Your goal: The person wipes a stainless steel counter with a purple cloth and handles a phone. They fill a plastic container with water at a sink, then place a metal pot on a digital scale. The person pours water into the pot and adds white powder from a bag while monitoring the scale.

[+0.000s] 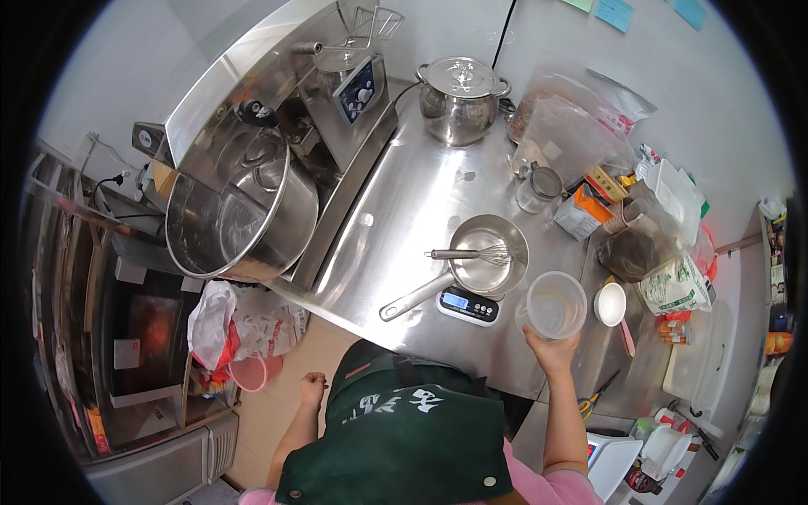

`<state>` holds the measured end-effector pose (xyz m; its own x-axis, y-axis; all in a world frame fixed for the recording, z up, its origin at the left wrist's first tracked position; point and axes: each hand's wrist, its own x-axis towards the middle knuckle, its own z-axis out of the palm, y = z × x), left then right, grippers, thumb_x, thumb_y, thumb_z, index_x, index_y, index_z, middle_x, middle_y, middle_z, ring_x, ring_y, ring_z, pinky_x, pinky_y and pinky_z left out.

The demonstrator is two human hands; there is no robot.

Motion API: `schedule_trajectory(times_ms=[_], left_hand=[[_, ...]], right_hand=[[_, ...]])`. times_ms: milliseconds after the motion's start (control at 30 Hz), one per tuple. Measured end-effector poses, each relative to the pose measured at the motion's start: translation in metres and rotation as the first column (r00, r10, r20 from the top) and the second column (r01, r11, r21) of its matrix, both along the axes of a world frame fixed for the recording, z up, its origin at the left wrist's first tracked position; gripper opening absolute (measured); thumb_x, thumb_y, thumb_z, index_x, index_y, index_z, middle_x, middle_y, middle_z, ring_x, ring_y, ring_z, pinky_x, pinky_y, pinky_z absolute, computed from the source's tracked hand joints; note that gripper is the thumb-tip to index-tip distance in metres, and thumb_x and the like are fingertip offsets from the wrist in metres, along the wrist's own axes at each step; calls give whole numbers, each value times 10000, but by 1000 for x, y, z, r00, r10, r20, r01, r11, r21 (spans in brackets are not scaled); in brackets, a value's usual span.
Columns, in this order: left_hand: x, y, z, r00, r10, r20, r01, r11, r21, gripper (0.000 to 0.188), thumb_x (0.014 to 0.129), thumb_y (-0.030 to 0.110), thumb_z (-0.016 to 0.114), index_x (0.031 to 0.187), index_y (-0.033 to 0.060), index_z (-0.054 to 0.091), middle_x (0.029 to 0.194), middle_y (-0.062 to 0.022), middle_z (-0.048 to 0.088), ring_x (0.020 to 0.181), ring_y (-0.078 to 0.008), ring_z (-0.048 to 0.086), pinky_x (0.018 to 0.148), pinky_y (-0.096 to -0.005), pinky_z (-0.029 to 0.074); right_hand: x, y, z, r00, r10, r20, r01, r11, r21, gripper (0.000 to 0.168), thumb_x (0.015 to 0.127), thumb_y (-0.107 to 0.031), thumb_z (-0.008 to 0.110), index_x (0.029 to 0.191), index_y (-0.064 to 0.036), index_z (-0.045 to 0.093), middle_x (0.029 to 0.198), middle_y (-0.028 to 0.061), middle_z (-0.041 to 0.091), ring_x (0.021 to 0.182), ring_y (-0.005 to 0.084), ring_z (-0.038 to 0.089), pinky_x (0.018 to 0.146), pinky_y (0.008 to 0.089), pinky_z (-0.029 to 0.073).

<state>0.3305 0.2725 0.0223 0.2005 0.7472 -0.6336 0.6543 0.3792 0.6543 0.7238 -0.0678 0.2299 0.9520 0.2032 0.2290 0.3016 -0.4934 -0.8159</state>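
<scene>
My right hand (pixel 550 348) grips the rim side of a translucent plastic tub (pixel 556 305) above the steel worktop. Left of it, a steel saucepan (pixel 505 278) sits on a small digital kitchen scale (pixel 468 307) with its display lit. A wire whisk (pixel 495 255) lies across the saucepan, its handle over the left rim. The saucepan's long handle (pixel 418 297) points toward the worktop's front edge. My left hand (pixel 314 386) hangs beside the dark green apron, away from the worktop, its fingers curled; nothing shows in it. To the tub's right is a white bowl-shaped scoop (pixel 610 304) with a pink handle.
At left stands a machine with a large steel mixing bowl (pixel 297 214). A lidded steel pot (pixel 459 113) is at the back. A glass jar (pixel 538 189), an orange-and-white carton (pixel 579 213) and bags (pixel 562 139) crowd the right. Yellow-handled scissors (pixel 588 404) lie near the right arm.
</scene>
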Motion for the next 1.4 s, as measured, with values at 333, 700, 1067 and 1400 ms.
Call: schedule_trajectory(times_ms=[333, 700, 1067, 1400], left_hand=[[3, 7, -1, 1000, 15, 21, -13, 998, -58, 101, 831, 35, 512, 866, -28, 583, 786, -97, 591, 690, -175, 577, 601, -295, 515], [4, 7, -11, 1000, 11, 22, -10, 997, -72, 101, 823, 10, 498, 855, -33, 584, 794, -97, 591, 704, -174, 577, 602, -297, 517], [9, 7, -7, 999, 45, 13, -44, 995, -94, 97, 824, 9, 497, 851, -19, 586, 781, -79, 588, 700, -165, 574, 603, -291, 516], [9, 4, -11, 998, 55, 22, -53, 995, -86, 109, 820, 15, 503, 851, -23, 600, 770, -85, 599, 693, -165, 582, 602, -301, 520]], right_hand=[[5, 20, 22, 999, 32, 13, -32, 999, -7, 828, 511, -135, 811, 1200, 0, 370, 1082, 142, 521, 986, 255, 552, 846, 356, 444], [8, 20, 24, 999, 34, -12, -35, 998, -54, 943, 512, -89, 792, 1304, 37, 297, 1199, 151, 467, 1096, 244, 498, 931, 339, 404], [14, 26, 26, 998, 62, -28, -64, 995, -79, 908, 510, -85, 783, 1283, 35, 321, 1174, 145, 481, 1081, 242, 508, 920, 341, 406], [18, 30, 27, 996, 73, -51, -79, 990, -120, 900, 510, -102, 786, 1279, 13, 333, 1160, 144, 484, 1084, 242, 499, 919, 348, 406]])
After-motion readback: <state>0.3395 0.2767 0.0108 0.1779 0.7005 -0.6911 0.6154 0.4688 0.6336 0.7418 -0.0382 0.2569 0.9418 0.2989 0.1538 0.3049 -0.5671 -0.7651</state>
